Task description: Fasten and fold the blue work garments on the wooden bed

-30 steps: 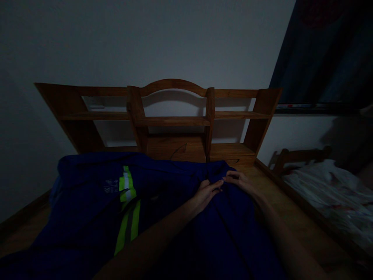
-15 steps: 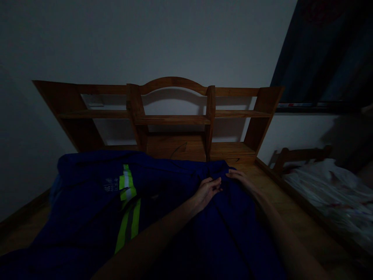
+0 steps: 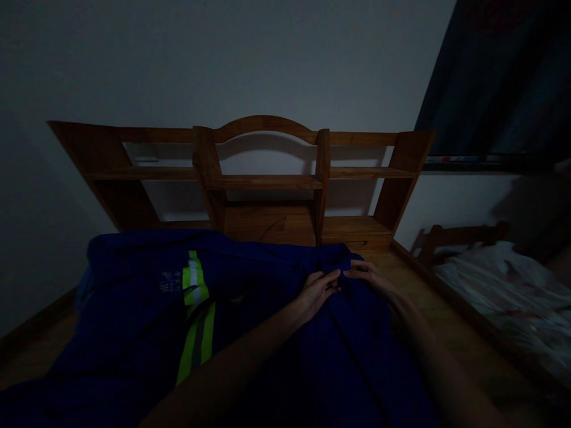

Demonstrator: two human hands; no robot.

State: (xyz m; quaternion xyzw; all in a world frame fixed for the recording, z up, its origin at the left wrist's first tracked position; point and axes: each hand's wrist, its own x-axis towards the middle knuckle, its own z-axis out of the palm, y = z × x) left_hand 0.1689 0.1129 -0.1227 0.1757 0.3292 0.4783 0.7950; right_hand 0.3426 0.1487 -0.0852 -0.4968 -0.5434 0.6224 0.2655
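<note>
A dark blue work jacket (image 3: 267, 267) lies spread out before me, with a yellow-green and silver reflective band (image 3: 196, 333) and small pale printing (image 3: 169, 282) on its left part. Toward its upper right, my left hand (image 3: 314, 294) has its fingers closed together on the cloth. Close beside it, my right hand (image 3: 370, 276) grips the folded edge of the same jacket, its fingertips almost meeting the left ones. What lies between the fingertips is too dark to make out beyond blue fabric.
Behind the jacket stands a wooden headboard (image 3: 267, 182) with open shelves, against a pale wall (image 3: 267, 65). Wooden boards (image 3: 423, 279) show to the right. Past a raised wooden edge lies a whitish plastic bag (image 3: 508, 285). A dark curtain (image 3: 491, 89) hangs at upper right.
The right fingertips have shifted slightly left and down, nearer the left ones. My left fingers have moved a little on the cloth. The jacket lies nearly as before.
</note>
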